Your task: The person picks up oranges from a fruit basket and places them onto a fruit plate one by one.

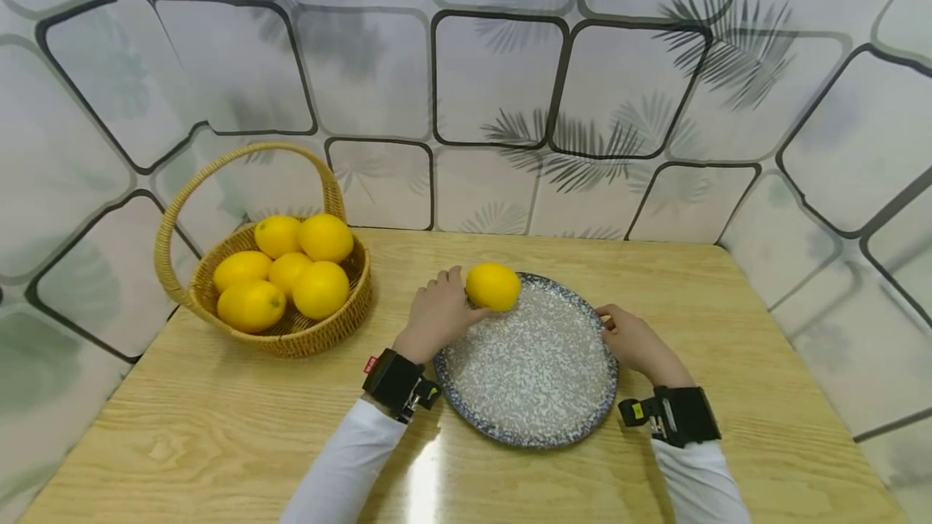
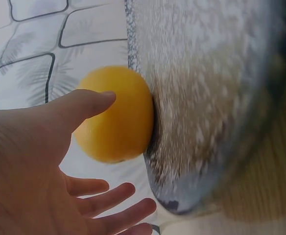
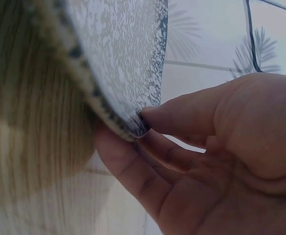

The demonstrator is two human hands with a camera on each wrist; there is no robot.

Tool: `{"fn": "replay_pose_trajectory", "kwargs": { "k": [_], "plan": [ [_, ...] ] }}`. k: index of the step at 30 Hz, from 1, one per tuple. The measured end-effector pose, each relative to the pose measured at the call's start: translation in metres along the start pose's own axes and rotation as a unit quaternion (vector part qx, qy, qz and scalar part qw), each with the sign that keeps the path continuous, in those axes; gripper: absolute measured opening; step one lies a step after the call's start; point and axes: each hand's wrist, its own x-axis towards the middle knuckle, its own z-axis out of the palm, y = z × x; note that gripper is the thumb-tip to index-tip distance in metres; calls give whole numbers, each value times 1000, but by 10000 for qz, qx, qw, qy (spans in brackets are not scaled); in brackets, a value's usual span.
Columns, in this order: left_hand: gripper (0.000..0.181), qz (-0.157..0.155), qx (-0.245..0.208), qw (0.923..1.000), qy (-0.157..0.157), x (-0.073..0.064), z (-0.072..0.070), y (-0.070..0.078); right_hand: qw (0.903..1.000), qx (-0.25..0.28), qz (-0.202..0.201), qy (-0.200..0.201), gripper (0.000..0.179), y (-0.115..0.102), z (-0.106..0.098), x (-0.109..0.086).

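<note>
Head view: my left hand point(image 1: 437, 315), fingers spread, touches the lemon point(image 1: 493, 286); my right hand point(image 1: 635, 342) pinches the plate point(image 1: 531, 395) rim. I should steady the plate while settling the lemon inward.

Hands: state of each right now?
Left hand: open, thumb touching the lemon on the plate.
Right hand: pinching the plate's rim.

The desk point(image 1: 218, 419) in front of the plate point(image 1: 531, 395) was free for a hand to pass. At the left, the basket point(image 1: 291, 338) with its high handle blocked the way. The wall point(image 1: 495, 103) closed the back and right side. The lemon point(image 1: 493, 286) occupied the plate's far edge.
</note>
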Motion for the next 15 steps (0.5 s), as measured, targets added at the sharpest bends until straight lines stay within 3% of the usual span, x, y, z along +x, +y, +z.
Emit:
{"fn": "replay_pose_trajectory", "kwargs": {
  "k": [9,15],
  "plan": [
    [83,-267,107,9996,51,-7,-13,-9,10000,1,4,22,44,1,2,0],
    [73,-237,270,9982,475,-11,-31,-8,10000,-12,13,46,44,1,2,1]
  ]
}}
